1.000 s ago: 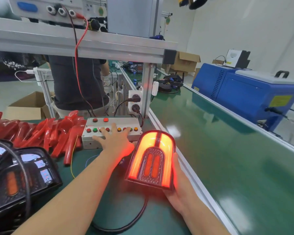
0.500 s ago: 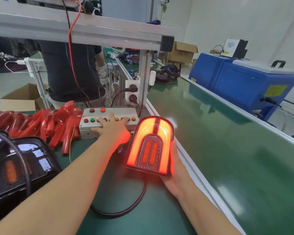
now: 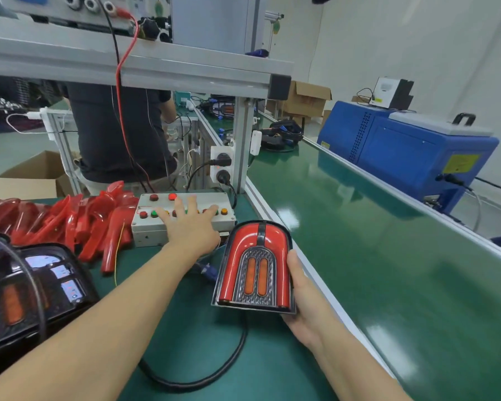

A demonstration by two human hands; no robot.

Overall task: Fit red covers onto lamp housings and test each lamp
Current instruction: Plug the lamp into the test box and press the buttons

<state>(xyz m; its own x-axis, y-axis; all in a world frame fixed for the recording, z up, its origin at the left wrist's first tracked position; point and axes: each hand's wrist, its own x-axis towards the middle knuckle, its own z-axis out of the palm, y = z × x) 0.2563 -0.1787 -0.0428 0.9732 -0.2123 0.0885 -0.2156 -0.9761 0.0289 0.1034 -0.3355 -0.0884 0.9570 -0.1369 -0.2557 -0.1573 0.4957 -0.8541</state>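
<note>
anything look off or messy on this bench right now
Nothing looks damaged or spilled. The red covers lie in a loose, overlapping heap beside the button box, and the lamp sits squarely in the right hand.

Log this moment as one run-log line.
left hand: on button box | right hand: holds lamp | lamp: unlit

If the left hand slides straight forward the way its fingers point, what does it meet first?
The left hand already lies on the button box. Going forward, its fingers would probably pass its far edge and reach the black plug cables behind; depth is unclear.
</note>
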